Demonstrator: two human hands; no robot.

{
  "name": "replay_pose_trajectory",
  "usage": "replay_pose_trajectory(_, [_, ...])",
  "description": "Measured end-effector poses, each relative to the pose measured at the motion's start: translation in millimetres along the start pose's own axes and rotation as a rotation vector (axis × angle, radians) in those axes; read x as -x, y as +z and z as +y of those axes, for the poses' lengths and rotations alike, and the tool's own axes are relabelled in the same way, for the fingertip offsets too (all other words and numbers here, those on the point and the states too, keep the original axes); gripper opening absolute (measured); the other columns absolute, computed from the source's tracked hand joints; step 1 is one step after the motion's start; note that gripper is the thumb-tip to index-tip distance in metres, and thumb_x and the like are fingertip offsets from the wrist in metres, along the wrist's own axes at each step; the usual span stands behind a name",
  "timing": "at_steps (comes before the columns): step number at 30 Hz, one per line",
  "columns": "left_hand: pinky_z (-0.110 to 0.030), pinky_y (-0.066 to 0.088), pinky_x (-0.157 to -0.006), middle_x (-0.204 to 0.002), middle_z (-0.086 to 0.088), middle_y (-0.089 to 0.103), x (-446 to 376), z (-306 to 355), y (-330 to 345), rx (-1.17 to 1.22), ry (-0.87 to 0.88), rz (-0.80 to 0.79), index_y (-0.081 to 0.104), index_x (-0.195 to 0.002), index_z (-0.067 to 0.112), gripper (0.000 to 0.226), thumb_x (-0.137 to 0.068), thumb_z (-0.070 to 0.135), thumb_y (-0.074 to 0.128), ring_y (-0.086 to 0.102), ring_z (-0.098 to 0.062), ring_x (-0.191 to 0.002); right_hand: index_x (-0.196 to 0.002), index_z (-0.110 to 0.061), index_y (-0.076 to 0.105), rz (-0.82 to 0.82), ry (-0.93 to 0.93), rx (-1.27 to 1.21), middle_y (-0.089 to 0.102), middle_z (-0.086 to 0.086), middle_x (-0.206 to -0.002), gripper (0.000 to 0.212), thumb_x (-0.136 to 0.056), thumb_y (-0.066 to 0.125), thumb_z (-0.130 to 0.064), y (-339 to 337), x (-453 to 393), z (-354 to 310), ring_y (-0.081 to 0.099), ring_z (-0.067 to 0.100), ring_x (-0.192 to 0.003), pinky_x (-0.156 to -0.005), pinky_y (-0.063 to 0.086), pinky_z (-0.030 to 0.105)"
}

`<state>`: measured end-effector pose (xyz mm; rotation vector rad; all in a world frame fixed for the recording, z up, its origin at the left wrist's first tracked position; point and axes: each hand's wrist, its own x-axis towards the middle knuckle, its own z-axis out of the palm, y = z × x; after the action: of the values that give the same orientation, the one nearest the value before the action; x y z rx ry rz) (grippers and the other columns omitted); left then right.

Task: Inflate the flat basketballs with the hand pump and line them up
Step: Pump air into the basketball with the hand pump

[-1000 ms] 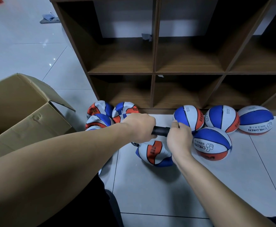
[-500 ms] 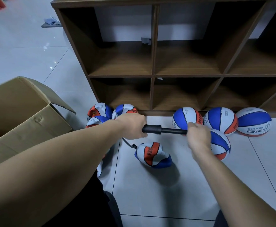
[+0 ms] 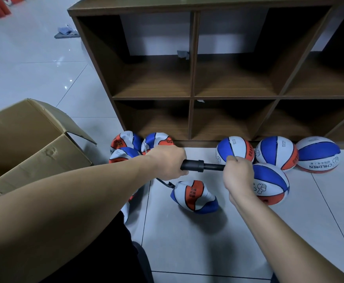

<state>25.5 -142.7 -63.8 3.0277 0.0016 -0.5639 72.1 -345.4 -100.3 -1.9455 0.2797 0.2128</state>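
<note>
Dented basketball (image 3: 194, 196) under black pump (image 3: 201, 166)

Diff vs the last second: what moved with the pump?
The right hand pulled the pump handle out to the right, then pushed part of the way back in; some rod shows now. The left hand keeps gripping the barrel. The hose stays plugged into the crumpled ball, which looks unchanged. The other balls have not moved.

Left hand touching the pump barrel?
Touching. Head view shows the left hand with fingers wrapped round the black pump barrel, no gap.
</note>
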Motion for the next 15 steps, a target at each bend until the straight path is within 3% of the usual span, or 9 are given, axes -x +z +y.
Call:
replay_pose_trajectory(4, [-0.032, 0.044, -0.055, -0.076, 0.004, 0.06, 3, 10, 0, -0.015, -0.021, 0.017, 0.055, -0.081, 0.029, 0.031, -0.102, 0.05, 0.062, 0.059, -0.016, -0.066, -0.063, -0.014, 0.031, 0.0, -0.02, 0.043, 0.034, 0.004, -0.061, 0.037, -0.097, 0.046, -0.01, 11, 8, -1, 0.031, 0.025, -0.063, -0.059, 0.024, 0.037])
replay_pose_trajectory(8, [-0.037, 0.061, -0.068, -0.077, 0.002, 0.064, 3, 19, 3, 0.004, -0.033, 0.002, 0.069, -0.098, 0.024, 0.024, -0.101, 0.047, 0.062, 0.065, -0.02, -0.07, -0.063, -0.013, 0.036, -0.012, -0.033, 0.08, 0.039, 0.004, -0.063, 0.041, -0.102, 0.045, -0.011, 16, 21, -6, 0.034, 0.023, -0.061, -0.054, 0.024, 0.037])
replay_pose_trajectory(13, [-0.031, 0.046, -0.055, -0.072, 0.002, 0.063, 1, 25, 2, 0.003, -0.004, 0.008, 0.065, -0.088, 0.024, 0.026, -0.102, 0.046, 0.061, 0.063, -0.018, -0.064, -0.063, -0.015, 0.038, 0.0, -0.048, 0.066, 0.042, 0.003, -0.065, 0.04, -0.102, 0.045, -0.013, 24, 26, -6, 0.037, 0.021, -0.061, -0.055, 0.028, 0.036])
replay_pose_trajectory(15, [-0.033, 0.05, -0.056, -0.072, 0.002, 0.063, -1, 23, 1, 0.003, 0.0, 0.004, 0.065, -0.088, 0.024, 0.028, -0.102, 0.047, 0.061, 0.064, -0.019, -0.066, -0.063, -0.015, 0.037, -0.012, -0.063, 0.077, 0.041, 0.002, -0.064, 0.041, -0.103, 0.045, -0.013, 24, 26, -7, 0.037, 0.02, -0.06, -0.054, 0.027, 0.036])
